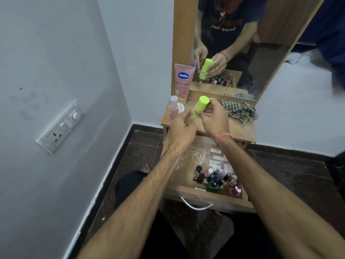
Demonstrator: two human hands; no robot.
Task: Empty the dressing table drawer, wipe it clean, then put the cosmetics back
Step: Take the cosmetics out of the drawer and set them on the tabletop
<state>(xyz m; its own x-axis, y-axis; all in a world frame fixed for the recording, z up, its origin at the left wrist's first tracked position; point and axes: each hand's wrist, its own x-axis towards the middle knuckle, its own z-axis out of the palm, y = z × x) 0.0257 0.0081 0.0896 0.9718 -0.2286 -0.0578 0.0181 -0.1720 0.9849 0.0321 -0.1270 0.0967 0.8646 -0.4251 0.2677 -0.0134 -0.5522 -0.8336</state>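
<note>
A small wooden dressing table (240,129) stands in a corner of pale walls over a dark speckled floor, with a tall mirror (242,53) in a wooden frame rising from its back edge. A switch and socket plate (59,126) is fixed to the left wall. On the tabletop a pink Vaseline tube (183,81) stands upright at the back left, a small pink bottle (172,108) with a clear cap stands just in front of it, and a white jar (180,108) sits beside that bottle. A checked cloth (239,111) lies crumpled at the right of the tabletop. Below, the drawer (205,195) is pulled out toward the person; a cluster of nail polish bottles (216,179) and other small cosmetics fills its near right part, and behind them lies a clear plastic sheet. Both forearms reach forward over the drawer. The right hand (214,118), with an orange band at the wrist, curls its fingers and thumb round the lower part of a lime green bottle (200,107), which is tilted with its cap up and to the right, above the tabletop. The left hand (182,128) hovers just beside it, fingers loosely spread and blurred, holding nothing.
</note>
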